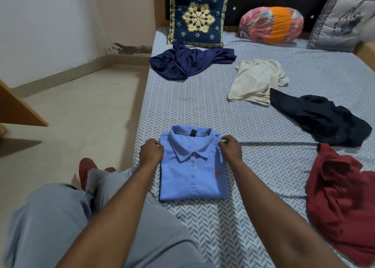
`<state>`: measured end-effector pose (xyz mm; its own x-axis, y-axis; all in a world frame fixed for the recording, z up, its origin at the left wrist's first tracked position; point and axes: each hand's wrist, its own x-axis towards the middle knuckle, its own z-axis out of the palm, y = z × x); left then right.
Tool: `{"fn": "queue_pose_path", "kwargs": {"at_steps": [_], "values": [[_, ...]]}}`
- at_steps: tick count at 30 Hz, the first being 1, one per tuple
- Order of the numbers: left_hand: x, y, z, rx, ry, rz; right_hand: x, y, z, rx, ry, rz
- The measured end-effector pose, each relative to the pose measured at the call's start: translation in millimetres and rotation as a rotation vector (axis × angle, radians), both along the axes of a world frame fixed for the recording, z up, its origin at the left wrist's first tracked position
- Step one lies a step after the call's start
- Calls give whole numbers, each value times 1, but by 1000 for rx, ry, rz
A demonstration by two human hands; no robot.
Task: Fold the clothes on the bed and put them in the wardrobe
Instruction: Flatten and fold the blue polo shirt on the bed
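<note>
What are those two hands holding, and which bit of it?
The folded light-blue polo shirt. The left hand and right hand each pinch one shoulder corner at its top edge.

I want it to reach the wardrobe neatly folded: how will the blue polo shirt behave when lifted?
Probably floppy: the blue polo shirt is thin folded cloth, so lifted by the shoulder edges that the left hand and right hand pinch, its lower part would likely sag open. It looks light. Support underneath should keep the fold.

Our bed point(203, 113) bears a folded blue polo point(192, 176) between our left hand point(151, 153) and right hand point(230, 149); a red garment point(341, 206) lies right of them.
</note>
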<state>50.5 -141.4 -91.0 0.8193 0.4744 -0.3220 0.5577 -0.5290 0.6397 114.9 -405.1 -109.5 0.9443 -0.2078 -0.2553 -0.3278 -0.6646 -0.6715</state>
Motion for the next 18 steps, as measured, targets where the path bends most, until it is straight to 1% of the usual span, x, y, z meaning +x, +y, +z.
{"fn": "queue_pose_path", "kwargs": {"at_steps": [3, 5, 7, 10, 13, 16, 18], "values": [[25, 9, 2, -16, 7, 30, 25, 6, -1, -49, 3, 34], [36, 12, 1, -25, 4, 23, 36, 7, -2, -59, 38, 26], [46, 13, 0, -23, 3, 1, 46, 5, -7, -48, 84, -1], [58, 16, -1, -34, -14, 2, 53, 3, -12, -17, 88, -12], [64, 21, -7, -79, -106, 27, 63, -1, -14, 76, 118, -27], [64, 23, -14, -88, -212, 60, 68, -6, -15, 211, 135, -45], [65, 21, -16, -127, -240, 52, 70, -8, -10, 318, 157, -44]]}}
